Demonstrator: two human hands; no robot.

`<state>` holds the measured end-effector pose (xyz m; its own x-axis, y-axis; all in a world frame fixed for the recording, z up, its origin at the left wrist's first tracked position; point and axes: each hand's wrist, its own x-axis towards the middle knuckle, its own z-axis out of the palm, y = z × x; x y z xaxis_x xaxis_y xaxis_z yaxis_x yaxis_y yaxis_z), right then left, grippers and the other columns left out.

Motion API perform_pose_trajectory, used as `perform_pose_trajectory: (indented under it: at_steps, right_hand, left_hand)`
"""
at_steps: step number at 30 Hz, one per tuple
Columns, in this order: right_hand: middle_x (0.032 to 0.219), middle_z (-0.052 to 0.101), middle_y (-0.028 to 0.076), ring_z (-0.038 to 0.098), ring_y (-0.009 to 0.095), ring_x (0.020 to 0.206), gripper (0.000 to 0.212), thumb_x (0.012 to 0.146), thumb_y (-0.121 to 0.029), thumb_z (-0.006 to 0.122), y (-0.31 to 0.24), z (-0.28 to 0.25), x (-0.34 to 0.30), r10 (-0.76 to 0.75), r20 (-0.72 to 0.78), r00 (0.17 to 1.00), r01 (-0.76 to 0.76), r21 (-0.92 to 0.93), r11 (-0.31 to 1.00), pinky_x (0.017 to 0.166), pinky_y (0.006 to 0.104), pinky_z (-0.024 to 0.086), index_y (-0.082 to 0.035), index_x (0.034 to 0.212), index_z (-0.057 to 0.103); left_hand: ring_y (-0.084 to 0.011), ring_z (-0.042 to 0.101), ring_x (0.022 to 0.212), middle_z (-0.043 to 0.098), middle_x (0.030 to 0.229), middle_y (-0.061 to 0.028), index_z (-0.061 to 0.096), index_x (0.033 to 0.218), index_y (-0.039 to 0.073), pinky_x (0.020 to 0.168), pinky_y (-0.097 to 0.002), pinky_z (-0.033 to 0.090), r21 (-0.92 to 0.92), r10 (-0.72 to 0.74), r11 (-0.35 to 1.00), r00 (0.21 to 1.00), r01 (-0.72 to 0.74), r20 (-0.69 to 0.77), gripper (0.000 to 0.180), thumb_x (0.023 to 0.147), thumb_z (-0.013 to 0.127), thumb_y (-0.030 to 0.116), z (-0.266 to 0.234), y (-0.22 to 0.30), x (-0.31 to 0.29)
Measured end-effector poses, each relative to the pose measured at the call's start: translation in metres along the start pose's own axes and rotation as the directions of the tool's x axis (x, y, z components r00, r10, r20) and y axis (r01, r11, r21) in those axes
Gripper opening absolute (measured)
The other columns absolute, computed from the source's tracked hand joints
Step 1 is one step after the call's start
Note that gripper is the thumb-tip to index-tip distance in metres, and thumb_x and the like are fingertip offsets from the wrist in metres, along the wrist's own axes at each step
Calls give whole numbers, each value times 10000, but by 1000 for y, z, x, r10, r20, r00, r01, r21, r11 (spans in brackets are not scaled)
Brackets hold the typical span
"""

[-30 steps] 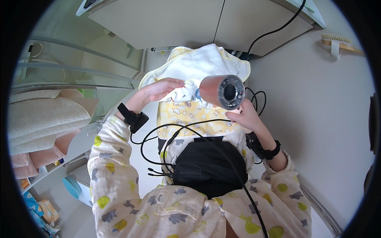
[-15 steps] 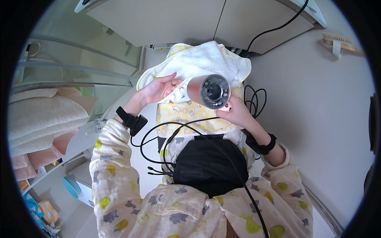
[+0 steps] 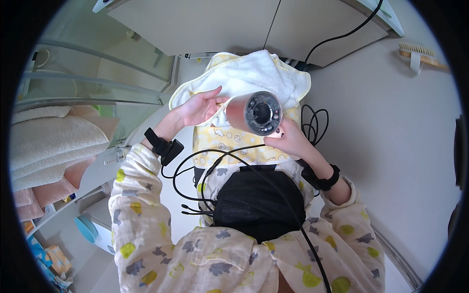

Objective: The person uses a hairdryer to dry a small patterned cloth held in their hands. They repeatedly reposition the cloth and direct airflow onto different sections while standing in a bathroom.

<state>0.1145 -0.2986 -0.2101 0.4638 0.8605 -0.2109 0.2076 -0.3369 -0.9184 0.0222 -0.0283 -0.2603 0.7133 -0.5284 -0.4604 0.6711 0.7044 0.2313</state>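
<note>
My right hand (image 3: 288, 139) is wrapped around the handle of a pink hair dryer (image 3: 237, 112). Its round dark rear end faces up at me, and the barrel points down toward the cloth on my lap. A white towel (image 3: 254, 73) with yellow trim lies bunched over my knees, a yellow printed cloth (image 3: 229, 139) showing below it. At the towel's left edge, my left hand (image 3: 198, 108) has its thumb raised and its fingers curled at a lifted fold. The dryer's barrel hides part of that fold.
Black cables (image 3: 195, 156) loop across my lap from a black pouch (image 3: 259, 205). Folded towels (image 3: 58, 146) are stacked at the left beside a glass panel. Grey cabinet doors (image 3: 210, 24) stand ahead. A wooden brush (image 3: 420, 53) hangs on the right wall.
The hair dryer has shifted slightly left and tilted a little. My left hand has moved slightly right and up, and the towel's lifted fold has changed shape.
</note>
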Motion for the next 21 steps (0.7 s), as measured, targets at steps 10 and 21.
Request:
perform_pose_trajectory:
  at_steps: [10,21]
  right_hand:
    - [831,622,115,603,175,761,325,648,-100,668,5,0,-4,78,-31,996,-81,-120,989,693,293,465,10,937,572]
    - [835,621,178,606,348,797,524,609,-230,695,9,1,-12,59,119,991,-50,-77,996,708,370,480,-50,1075,536]
  left_hand:
    - [-101,630,796,641,939,-44,540,1068,25,689,-200,505,42,31,999,994,-27,-109,502,947,301,449,9,-7,6]
    - [-102,627,855,633,1018,-63,479,1186,8,753,-210,501,1,7,1000,999,-7,-38,528,948,298,444,1,-10,8]
